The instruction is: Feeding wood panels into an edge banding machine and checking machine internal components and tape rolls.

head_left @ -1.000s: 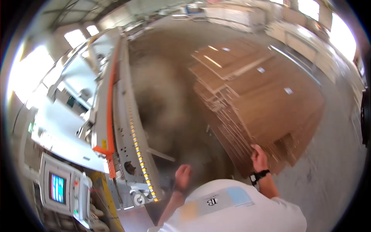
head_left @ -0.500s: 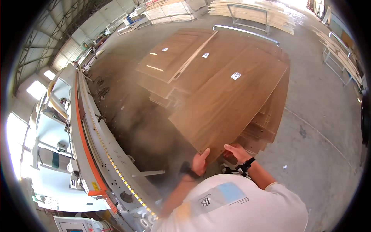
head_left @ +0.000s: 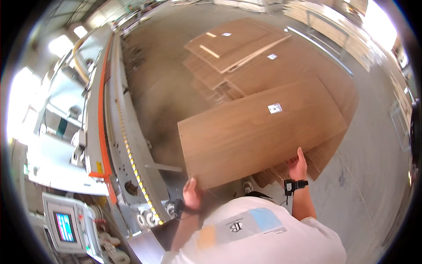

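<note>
A brown wood-grain panel (head_left: 237, 136) with a small white label (head_left: 274, 108) lies across in front of me, tilted. My left hand (head_left: 192, 194) grips its near left corner, thumb on top and fingers underneath. Along the near long edge, toward the right, my right hand (head_left: 297, 166) holds it with the thumb up; the other fingers are partly hidden. Behind and below the held panel are stacks of similar brown panels (head_left: 307, 61), some with labels. The held panel hides part of the stack.
On the left runs a long machine with an orange rail (head_left: 102, 123) and a row of yellow-white rollers (head_left: 127, 149). A control box with a lit screen (head_left: 65, 226) stands at the lower left. Pale board stacks (head_left: 325, 26) sit on racks at the far right.
The panel has come off the stack and turned crosswise toward the machine. My hands have spread apart, the left to its left corner and the right along its near edge. The view has swung too.
</note>
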A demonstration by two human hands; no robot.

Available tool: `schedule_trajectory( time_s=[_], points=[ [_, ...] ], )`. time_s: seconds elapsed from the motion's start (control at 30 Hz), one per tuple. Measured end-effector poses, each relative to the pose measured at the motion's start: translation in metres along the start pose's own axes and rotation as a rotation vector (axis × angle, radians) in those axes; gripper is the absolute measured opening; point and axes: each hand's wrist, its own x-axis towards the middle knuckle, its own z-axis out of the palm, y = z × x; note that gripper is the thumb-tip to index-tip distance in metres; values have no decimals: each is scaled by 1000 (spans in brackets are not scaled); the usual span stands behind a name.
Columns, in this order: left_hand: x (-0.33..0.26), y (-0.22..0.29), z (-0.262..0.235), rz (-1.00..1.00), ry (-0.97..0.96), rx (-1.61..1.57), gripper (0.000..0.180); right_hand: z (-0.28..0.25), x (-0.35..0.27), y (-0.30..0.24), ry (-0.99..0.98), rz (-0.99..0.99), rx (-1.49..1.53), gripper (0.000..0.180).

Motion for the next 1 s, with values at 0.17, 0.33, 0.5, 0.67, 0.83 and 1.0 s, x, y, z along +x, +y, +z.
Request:
schedule_trajectory(
  time_s=[0.17, 0.33, 0.5, 0.67, 0.83, 1.0],
  points=[
    [-50, 8, -69, 121, 62, -110, 36, 34, -39, 39, -59, 120, -54, 26],
    [-112, -8, -137, 288, 195, -227, 36, 63, -59, 81, -184, 193, -181, 24],
    [-205, -19, -184, 335, 348, -344, 29, 115, -77, 131, -316, 348, -380, 25],
    [-288, -66, -217, 484, 581, -490, 33, 188, -114, 212, -690, 555, -361, 27],
    [-355, -128, -239, 563, 856, -582, 35, 232, -155, 310, -869, 791, -495, 25],
    [-409, -183, -225, 622, 1091, -722, 34, 240, -198, 405, -970, 961, -746, 16]
  ],
)
